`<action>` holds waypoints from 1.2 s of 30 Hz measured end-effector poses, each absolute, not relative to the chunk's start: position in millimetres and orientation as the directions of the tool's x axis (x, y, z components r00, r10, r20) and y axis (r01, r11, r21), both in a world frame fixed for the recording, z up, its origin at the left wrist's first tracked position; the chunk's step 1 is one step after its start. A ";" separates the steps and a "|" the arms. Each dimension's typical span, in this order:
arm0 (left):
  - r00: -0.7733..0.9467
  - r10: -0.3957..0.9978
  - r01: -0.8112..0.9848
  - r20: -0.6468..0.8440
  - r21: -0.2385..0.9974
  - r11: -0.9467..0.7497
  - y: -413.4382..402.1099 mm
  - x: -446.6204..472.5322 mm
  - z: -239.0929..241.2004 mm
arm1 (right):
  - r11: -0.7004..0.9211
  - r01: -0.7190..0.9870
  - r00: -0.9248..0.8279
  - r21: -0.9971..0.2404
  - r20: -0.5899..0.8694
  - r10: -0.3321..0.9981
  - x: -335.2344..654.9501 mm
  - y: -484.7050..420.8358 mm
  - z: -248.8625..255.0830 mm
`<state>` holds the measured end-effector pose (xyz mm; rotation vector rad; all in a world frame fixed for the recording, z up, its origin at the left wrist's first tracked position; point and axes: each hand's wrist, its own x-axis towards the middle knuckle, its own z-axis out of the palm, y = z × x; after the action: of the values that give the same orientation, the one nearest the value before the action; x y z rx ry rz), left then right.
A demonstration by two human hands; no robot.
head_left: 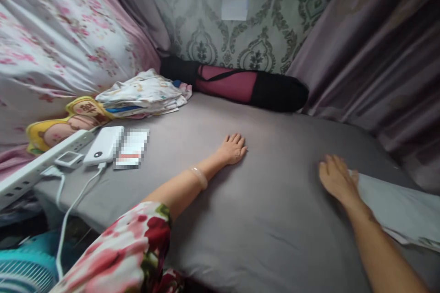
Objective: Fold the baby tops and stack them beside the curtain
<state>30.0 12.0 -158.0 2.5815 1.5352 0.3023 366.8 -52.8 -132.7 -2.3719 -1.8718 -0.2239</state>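
My left hand [233, 148] lies flat, palm down, on the grey bed sheet [261, 219] near the middle of the mattress, fingers stretched out and holding nothing. A pale bangle sits on that wrist, and a floral sleeve covers the upper arm. My right hand [335, 177] rests palm down on the sheet further right, fingers extended, with its edge touching a white cloth [395, 210] that lies at the right. Neither hand grips anything.
A white power bank [103, 145] with a cable, a small card and a white power strip [37, 165] lie at the left edge. Folded clothes [144, 94], a yellow plush cushion [58, 128], a pink and black roll bag [247, 86], curtains and a fan [20, 270] surround the bed.
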 end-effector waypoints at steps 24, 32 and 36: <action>-0.304 0.891 0.897 0.337 0.415 0.150 84.8 -273.0 -62.0 | 0.169 0.985 -0.167 -0.024 0.079 0.983 130.8 -14.7 -166.3; -0.679 0.679 0.731 0.280 0.342 0.591 76.1 -353.8 -40.0 | 0.167 0.986 -0.163 -0.025 0.106 0.981 129.2 -15.7 -167.7; -0.680 0.689 0.729 0.250 0.325 0.602 76.3 -358.1 -43.5 | 0.168 0.985 -0.163 -0.032 0.119 0.979 128.2 -17.6 -166.1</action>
<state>-358.1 76.3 -43.5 1.2878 2.8991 0.6614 128.2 -17.6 -166.1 -1.9559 -2.3124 -0.0790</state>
